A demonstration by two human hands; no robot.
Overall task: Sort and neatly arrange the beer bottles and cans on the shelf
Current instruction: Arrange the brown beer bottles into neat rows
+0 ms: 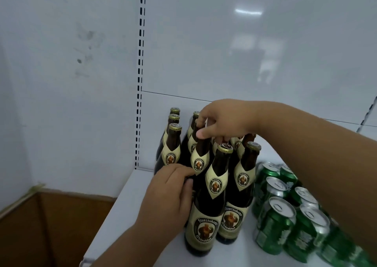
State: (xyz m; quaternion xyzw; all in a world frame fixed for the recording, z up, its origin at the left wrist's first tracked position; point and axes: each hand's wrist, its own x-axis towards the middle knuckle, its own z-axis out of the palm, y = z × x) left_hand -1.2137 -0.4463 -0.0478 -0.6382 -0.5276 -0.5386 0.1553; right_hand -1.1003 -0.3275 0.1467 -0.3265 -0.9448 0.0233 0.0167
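Several dark brown beer bottles (208, 205) with cream labels and gold caps stand in rows at the left end of the white shelf (122, 215). My right hand (220, 121) reaches over them and grips the neck of a tilted bottle (201, 158) in the middle row. My left hand (169, 193) rests against the body of that same bottle, fingers curled on its left side. Several green cans (275, 226) with silver tops stand in rows to the right of the bottles, partly hidden under my right forearm.
A white back panel with a slotted black upright (139, 82) rises behind the shelf. A white side wall stands on the left. Below the shelf's left edge lies a brown floor or box (51, 226).
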